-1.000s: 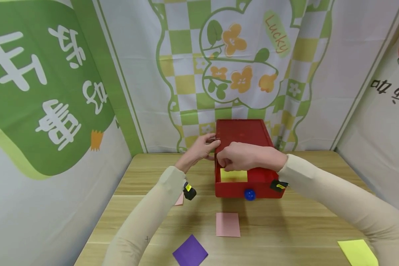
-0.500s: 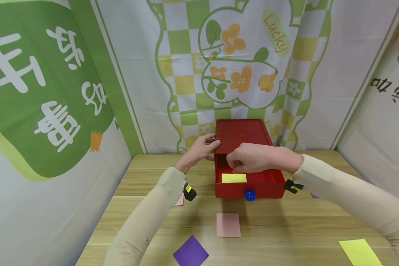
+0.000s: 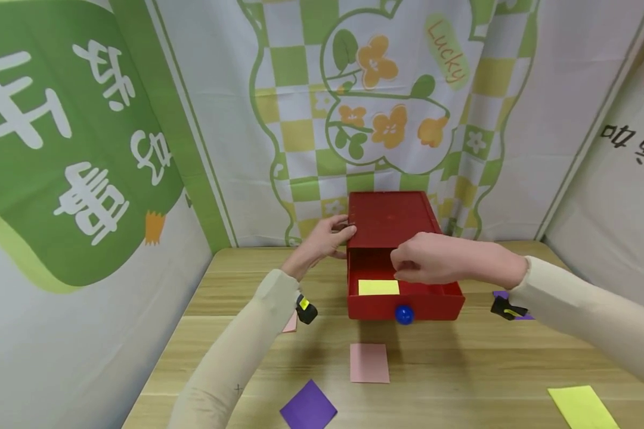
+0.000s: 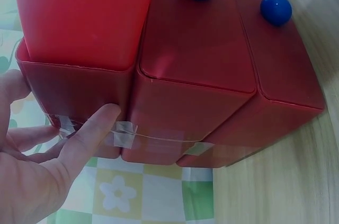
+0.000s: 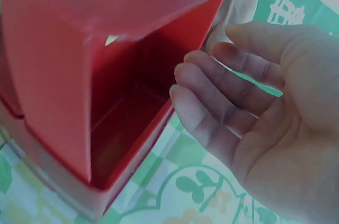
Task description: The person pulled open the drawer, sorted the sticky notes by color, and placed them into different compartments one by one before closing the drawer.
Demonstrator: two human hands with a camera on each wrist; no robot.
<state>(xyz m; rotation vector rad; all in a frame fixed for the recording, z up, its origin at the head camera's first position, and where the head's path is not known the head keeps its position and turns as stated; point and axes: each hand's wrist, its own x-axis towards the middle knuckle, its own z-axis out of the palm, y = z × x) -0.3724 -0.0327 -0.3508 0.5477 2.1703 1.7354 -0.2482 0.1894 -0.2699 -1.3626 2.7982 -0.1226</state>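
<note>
Low at centre frame, a blue knob (image 3: pixel 404 314) fronts the pulled-out red drawer (image 3: pixel 372 308); inside, the yellow note (image 3: pixel 378 287) shows as a strip running left to right. The right hand (image 3: pixel 429 258), nearer to it, hangs above and rightward, fingers loosely bent, empty. Beyond, the left hand (image 3: pixel 322 241), fingers parted, rests against the red cabinet's (image 3: pixel 392 218) left side.

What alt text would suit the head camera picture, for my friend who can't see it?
A person's right hand is over the open drawer of a red box, where a yellow paper lies, while the left hand touches the box's side. Pink paper, purple paper and another yellow paper lie on the wooden table.
</note>
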